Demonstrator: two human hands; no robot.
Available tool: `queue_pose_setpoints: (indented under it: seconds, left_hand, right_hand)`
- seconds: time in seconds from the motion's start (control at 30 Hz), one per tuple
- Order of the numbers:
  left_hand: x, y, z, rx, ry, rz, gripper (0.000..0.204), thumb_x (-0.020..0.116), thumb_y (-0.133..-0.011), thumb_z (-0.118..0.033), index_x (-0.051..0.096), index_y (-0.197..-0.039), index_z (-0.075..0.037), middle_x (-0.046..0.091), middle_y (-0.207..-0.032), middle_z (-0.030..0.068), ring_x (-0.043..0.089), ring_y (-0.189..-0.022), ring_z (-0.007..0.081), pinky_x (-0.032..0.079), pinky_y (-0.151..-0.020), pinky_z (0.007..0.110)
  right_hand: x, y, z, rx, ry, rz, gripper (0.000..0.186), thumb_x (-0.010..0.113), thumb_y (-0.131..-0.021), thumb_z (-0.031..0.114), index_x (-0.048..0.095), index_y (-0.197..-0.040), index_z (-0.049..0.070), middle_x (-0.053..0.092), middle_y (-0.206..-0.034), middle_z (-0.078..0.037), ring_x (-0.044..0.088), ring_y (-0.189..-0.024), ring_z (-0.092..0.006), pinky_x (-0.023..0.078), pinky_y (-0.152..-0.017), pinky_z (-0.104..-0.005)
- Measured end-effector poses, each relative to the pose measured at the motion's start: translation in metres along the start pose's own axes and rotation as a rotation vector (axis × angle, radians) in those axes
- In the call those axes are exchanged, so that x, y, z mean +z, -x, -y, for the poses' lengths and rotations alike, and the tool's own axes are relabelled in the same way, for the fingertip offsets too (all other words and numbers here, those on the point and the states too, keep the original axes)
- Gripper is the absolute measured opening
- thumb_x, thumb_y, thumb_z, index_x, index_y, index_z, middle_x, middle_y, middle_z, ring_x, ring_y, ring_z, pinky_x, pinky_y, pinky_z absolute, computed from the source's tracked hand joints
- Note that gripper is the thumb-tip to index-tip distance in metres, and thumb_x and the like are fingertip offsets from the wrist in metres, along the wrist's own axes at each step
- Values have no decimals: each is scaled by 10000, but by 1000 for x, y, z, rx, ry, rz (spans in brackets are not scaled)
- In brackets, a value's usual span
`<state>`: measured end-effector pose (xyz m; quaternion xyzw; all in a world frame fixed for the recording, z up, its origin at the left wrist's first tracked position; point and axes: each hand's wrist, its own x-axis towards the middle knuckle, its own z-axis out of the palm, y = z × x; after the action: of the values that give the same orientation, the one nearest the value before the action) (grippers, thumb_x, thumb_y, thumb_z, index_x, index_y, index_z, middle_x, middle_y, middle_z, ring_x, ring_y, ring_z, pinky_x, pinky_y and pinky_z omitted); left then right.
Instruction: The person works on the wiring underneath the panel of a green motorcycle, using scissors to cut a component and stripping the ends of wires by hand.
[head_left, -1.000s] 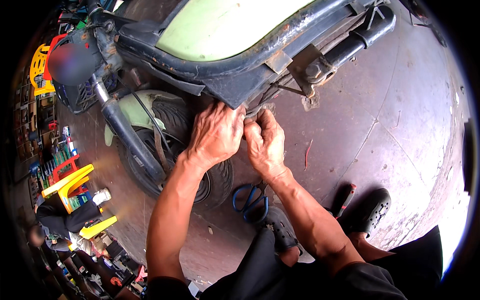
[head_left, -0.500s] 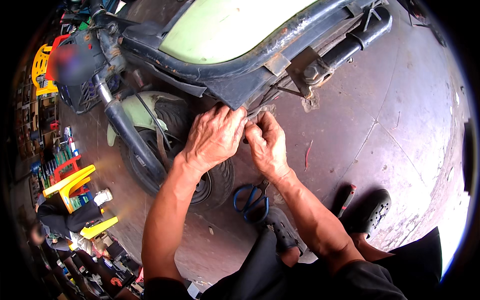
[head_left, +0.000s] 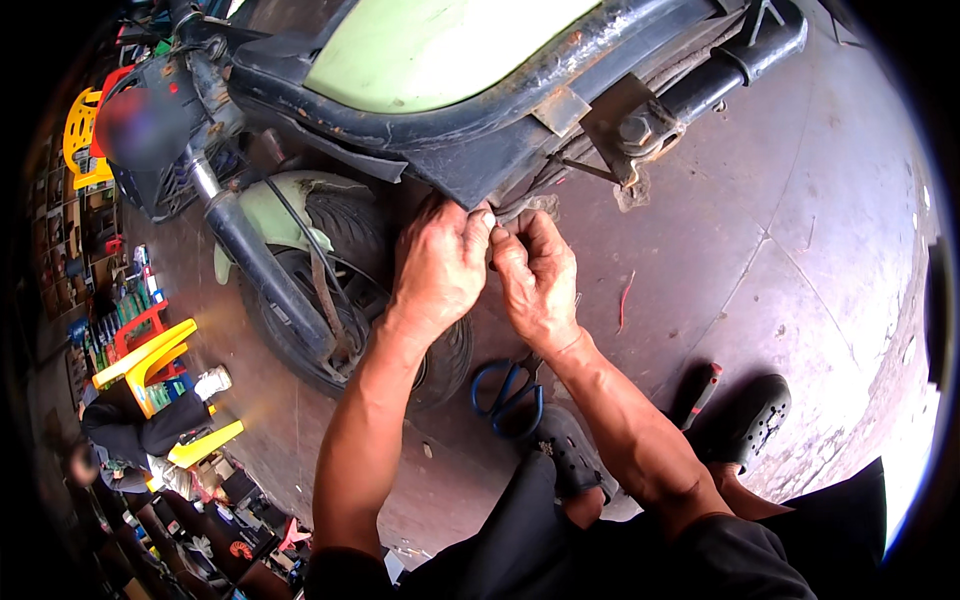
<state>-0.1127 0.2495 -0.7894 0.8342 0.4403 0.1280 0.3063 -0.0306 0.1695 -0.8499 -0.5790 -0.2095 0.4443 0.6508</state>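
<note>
Under the front corner of a black plate [head_left: 475, 165] on a motorbike's frame, my two hands meet with their fingertips almost touching. My left hand [head_left: 440, 262] is closed, thumb against the curled fingers. Thumb and forefinger of my right hand [head_left: 537, 280] are pinched together close beside it. A thin dark cable [head_left: 515, 208] runs down from beneath the frame to the fingertips of both hands. Its end is hidden between the fingers. Just below my right hand, scissors [head_left: 508, 388] with blue handles lie on the floor near my shoe.
The bike's front wheel [head_left: 440, 370] and fork [head_left: 270, 275] stand left of my hands. Above are a pale green panel [head_left: 430, 60] and a black frame tube [head_left: 450, 122]. A red wire [head_left: 626, 302] and red-handled tool [head_left: 705, 392] lie right. A person [head_left: 160, 430] sits far left near yellow stools [head_left: 150, 360].
My left hand has turned slightly, its forearm now steeper and further right. Both hands stay together at the cable. The view has shifted a little.
</note>
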Motion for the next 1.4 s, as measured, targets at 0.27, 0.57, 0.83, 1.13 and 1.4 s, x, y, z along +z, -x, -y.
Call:
queue_pose_setpoints:
  seconds: [0.27, 0.57, 0.83, 1.13, 1.4]
  left_hand:
    - [47, 144, -26, -27, 40, 1, 195, 608, -822, -14, 565, -1010, 17, 603, -964, 174, 594, -852, 365, 490, -772, 387]
    - [86, 221, -15, -391, -303, 174, 429, 606, -756, -75, 501, -1163, 11, 568, -1062, 193, 553, -1000, 362, 444, -878, 430]
    - [63, 246, -20, -773, 173, 257, 376, 697, -725, -104, 510, -1045, -42, 636, -855, 179, 631, -857, 388, 488, -761, 452]
    - [-47, 213, -31, -558, -2, 58, 511, 666, -760, -26, 498, -1235, 56, 613, -928, 159, 610, -849, 253, 498, -746, 345]
    - [-83, 142, -41, -295, -357, 202, 578, 674, -675, -32, 502, -1221, 46, 601, -1102, 227, 591, -993, 403, 476, -829, 455]
  right_hand:
    - [-8, 5, 13, 185, -269, 134, 116, 544, -912, 131, 542, -902, 16, 535, -800, -9, 496, -740, -97, 446, -688, -262]
    - [-6, 5, 16, 235, -419, 79, 188, 584, -936, 191, 576, -893, 9, 574, -794, -26, 554, -734, -108, 487, -675, -269]
    - [-3, 3, 10, 174, -380, 79, 126, 655, -875, 100, 558, -839, 28, 557, -756, 1, 494, -680, -74, 434, -639, -232]
    - [-13, 1, 7, 229, -431, 158, 115, 642, -885, 136, 588, -921, 41, 617, -891, -27, 593, -808, -127, 506, -708, -282]
    - [-11, 2, 7, 220, -484, 161, 102, 634, -899, 121, 601, -925, 28, 626, -852, -1, 568, -752, -88, 489, -697, -245]
